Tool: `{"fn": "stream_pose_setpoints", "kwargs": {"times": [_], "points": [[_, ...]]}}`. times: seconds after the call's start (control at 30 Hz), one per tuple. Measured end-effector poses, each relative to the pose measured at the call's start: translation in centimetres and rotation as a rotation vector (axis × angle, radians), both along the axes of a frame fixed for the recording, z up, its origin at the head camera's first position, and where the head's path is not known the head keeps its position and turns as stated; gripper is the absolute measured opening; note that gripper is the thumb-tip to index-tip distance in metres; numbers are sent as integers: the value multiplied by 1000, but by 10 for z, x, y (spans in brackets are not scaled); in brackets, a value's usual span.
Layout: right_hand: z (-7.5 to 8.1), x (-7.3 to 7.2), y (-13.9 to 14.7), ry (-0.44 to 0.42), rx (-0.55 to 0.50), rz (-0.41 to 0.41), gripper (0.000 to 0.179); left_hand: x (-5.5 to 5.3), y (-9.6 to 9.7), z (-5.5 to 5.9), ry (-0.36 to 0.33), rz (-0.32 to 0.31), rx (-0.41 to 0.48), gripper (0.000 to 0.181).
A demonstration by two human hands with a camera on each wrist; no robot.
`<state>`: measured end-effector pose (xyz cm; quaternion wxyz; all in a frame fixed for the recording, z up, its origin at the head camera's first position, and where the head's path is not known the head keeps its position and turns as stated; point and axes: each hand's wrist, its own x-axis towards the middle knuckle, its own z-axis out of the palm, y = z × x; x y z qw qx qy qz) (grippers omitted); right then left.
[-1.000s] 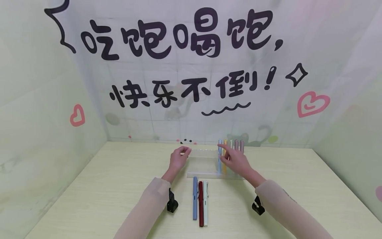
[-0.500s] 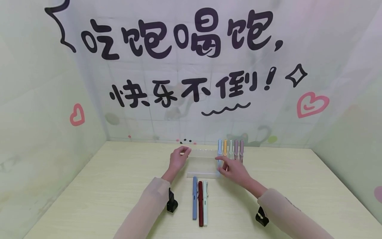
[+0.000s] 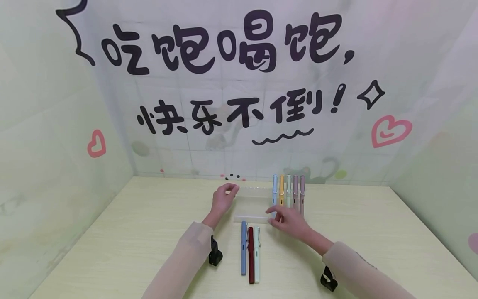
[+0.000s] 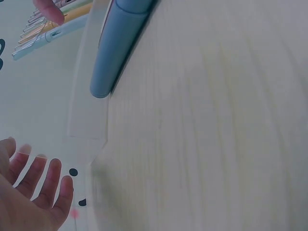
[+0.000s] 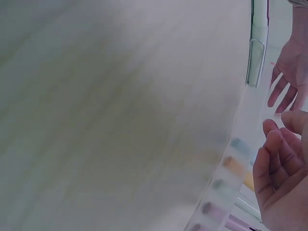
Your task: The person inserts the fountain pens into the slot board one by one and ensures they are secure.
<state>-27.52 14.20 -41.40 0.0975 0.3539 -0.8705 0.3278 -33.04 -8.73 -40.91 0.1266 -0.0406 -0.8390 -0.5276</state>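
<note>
A clear plastic pen rack [image 3: 252, 205] stands at the back of the table. My left hand [image 3: 223, 201] pinches its left end with thumb and forefinger; the other fingers are spread in the left wrist view. Upright in the rack's right half stand a light blue pen [image 3: 275, 182], a yellow pen [image 3: 281, 184], a pale green pen [image 3: 288, 184] and two mauve pens [image 3: 302, 185]. My right hand [image 3: 293, 220] is in front of them, fingers loosely bent around nothing, fingertips by the rack's front edge. Nearer lie a blue pen [image 3: 244, 249], a dark red pen [image 3: 251, 255] and a mint pen [image 3: 257, 255].
The pale wooden table [image 3: 149, 241] reaches to a printed cloth backdrop [image 3: 201, 158] close behind the rack. Cloth also hangs at both sides. A black camera mount [image 3: 215, 254] sits at the left wrist and another camera mount [image 3: 328, 279] at the right.
My right hand has come down and toward me from the light blue pen to the rack's front edge, uncovering more of the standing pens. My left hand has stayed at the rack's left end.
</note>
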Motion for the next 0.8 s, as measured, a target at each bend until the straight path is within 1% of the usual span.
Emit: {"fn": "stream_pose_setpoints", "kwargs": {"times": [0.17, 0.23, 0.33, 0.53, 0.6, 0.7, 0.8], "points": [[0, 4, -5, -69, 20, 5, 20, 0, 0, 0, -2, 2, -2, 24], [0, 5, -7, -110, 18, 10, 19, 0, 0, 0, -1, 4, -3, 24], [-1, 7, -10, -201, 7, 16, 19, 0, 0, 0, 4, 2, -8, 24], [-4, 8, -15, -402, -38, -1, 23, 0, 0, -1, 5, 0, -8, 25], [-6, 8, -17, -452, -51, -3, 25, -1, 0, -1, 6, 1, -6, 25], [-8, 9, -19, -496, -56, -10, 25, -1, 0, -1, 8, 3, -5, 24], [-9, 10, -22, -515, -57, -21, 26, -1, 1, -2, 10, 10, -12, 24]]}}
